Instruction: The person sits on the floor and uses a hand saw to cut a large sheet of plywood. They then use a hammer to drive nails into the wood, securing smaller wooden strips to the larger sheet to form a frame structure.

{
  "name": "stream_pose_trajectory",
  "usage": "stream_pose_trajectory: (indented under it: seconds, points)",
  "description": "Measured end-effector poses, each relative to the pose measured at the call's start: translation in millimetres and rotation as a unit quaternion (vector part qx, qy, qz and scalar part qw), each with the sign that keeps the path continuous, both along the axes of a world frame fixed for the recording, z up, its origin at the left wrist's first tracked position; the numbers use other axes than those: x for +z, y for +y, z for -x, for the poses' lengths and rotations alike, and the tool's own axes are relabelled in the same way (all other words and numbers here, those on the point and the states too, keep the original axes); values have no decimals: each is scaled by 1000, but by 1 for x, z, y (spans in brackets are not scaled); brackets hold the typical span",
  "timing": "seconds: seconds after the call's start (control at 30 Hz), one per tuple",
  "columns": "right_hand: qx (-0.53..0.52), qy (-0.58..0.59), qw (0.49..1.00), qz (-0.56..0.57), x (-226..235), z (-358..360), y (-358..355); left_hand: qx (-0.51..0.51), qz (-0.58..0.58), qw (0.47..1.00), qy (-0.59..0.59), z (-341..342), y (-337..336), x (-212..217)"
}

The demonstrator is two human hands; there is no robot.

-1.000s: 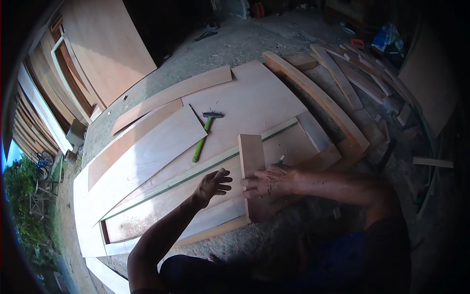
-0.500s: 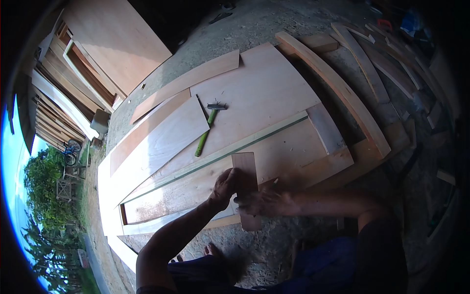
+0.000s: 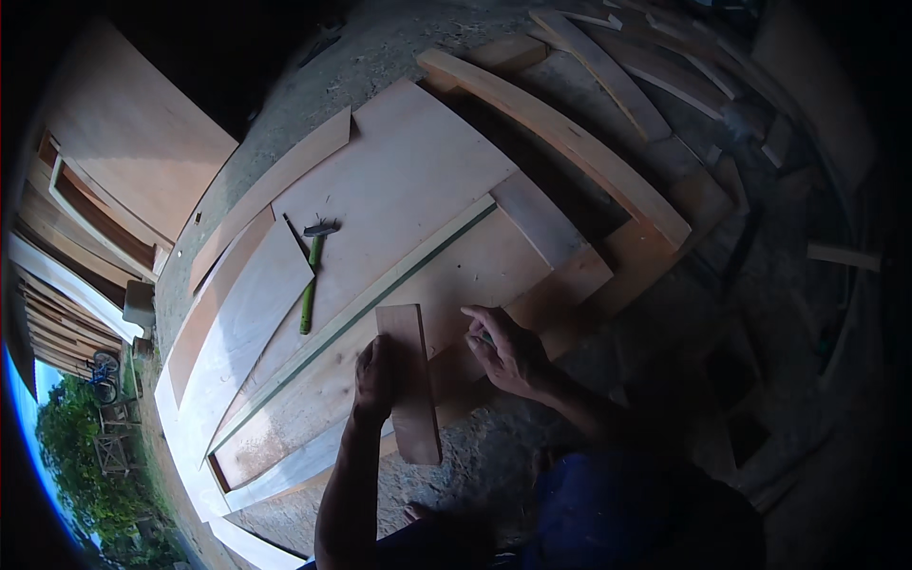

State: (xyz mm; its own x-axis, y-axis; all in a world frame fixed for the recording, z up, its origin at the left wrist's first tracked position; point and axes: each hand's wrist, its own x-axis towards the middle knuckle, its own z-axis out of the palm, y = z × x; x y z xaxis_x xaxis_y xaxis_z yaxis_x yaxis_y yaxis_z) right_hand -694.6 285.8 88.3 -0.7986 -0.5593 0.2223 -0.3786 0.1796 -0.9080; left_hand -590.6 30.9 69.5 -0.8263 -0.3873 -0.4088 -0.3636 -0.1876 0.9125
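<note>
A short flat wooden board (image 3: 411, 389) stands up on a slant in front of me, its lower end over the ground. My left hand (image 3: 371, 380) grips its left edge, fingers wrapped round it. Just right of the board, apart from it, my right hand (image 3: 511, 353) is closed with the index finger pointing left. A small greenish thing shows between its fingers, too little of it to name. Beyond the hands lies a wide plywood panel (image 3: 399, 152) with a framed strip along its near side. A hammer (image 3: 311, 280) with a green handle rests on the panel.
Thin plywood offcuts (image 3: 252, 294) overlap on the panel's left part. Curved timber pieces (image 3: 570, 142) lie along its right side, with more scrap wood (image 3: 679, 90) beyond. Boards and a large plywood sheet (image 3: 133, 133) lean at the far left. Rough concrete ground (image 3: 475, 456) shows below.
My right hand has come off the board and moved to its right. My left hand still holds the board. The whole view has shifted, so the panel and hammer sit further left.
</note>
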Motion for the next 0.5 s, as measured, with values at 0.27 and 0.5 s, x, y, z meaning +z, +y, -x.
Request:
stream_pose_trajectory:
  seconds: [0.27,0.5]
  points:
    - [-201,30,978,-52,-30,-54,149,-301,302,886,183,25,54,-18]
    - [-332,151,871,-331,-24,46,272,-356,516,770,118,51,89,4]
